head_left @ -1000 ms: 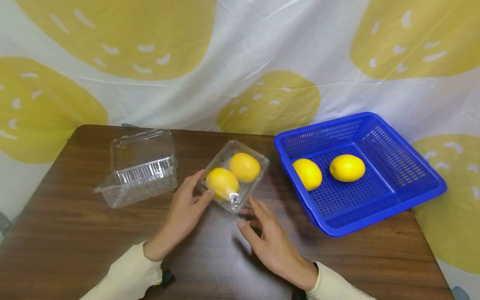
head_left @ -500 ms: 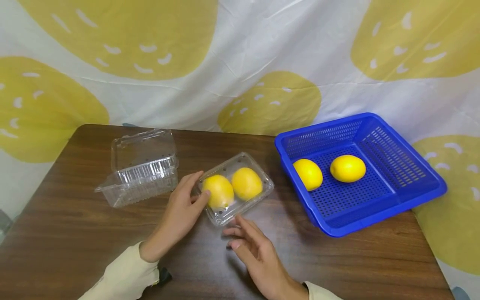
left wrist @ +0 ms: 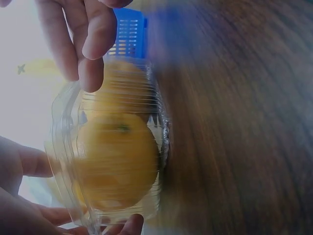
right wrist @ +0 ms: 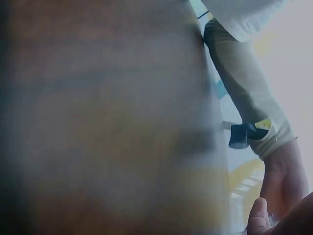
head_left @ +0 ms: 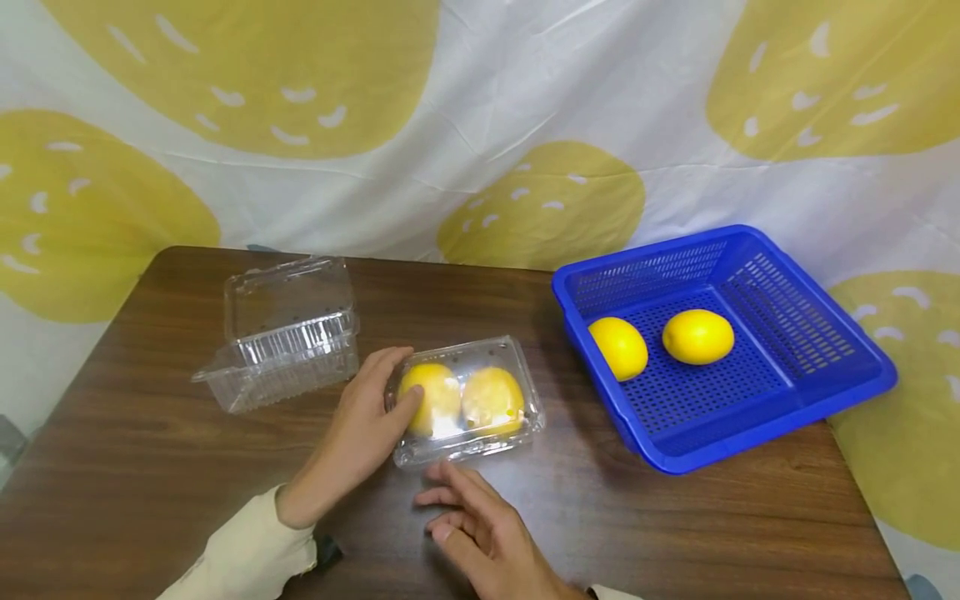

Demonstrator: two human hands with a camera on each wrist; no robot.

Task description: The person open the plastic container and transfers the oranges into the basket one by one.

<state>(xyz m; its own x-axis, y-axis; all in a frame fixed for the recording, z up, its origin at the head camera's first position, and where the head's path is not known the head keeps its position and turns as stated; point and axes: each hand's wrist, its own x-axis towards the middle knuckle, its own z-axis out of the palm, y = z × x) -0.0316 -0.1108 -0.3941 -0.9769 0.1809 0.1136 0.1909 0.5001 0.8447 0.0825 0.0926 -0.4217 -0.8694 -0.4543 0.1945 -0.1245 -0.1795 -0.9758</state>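
Observation:
A lidded clear plastic clamshell container [head_left: 517, 354] with two lemons [head_left: 491, 402] inside sits on the table before me. My left hand [head_left: 367, 417] grips its left end, thumb over the lid. In the left wrist view the container's ridged wall [left wrist: 156, 127] stands close, one lemon [left wrist: 117, 161] showing through it. My right hand [head_left: 487, 529] is just in front of the container's near side, fingers loosely bent and holding nothing; whether a fingertip touches the plastic I cannot tell. The right wrist view is mostly blurred and shows the left sleeve [right wrist: 244, 78].
At the back left stands a second clear container [head_left: 281, 367], its lid raised and nothing inside. A blue basket [head_left: 780, 433] on the right holds two lemons [head_left: 697, 337]. The brown table [head_left: 150, 467] meets a lemon-print cloth [head_left: 525, 100] behind.
The filled container has turned clockwise and come nearer, its long side now facing me. My right hand has moved left and toward me. My left hand has kept its grip on the container's left end.

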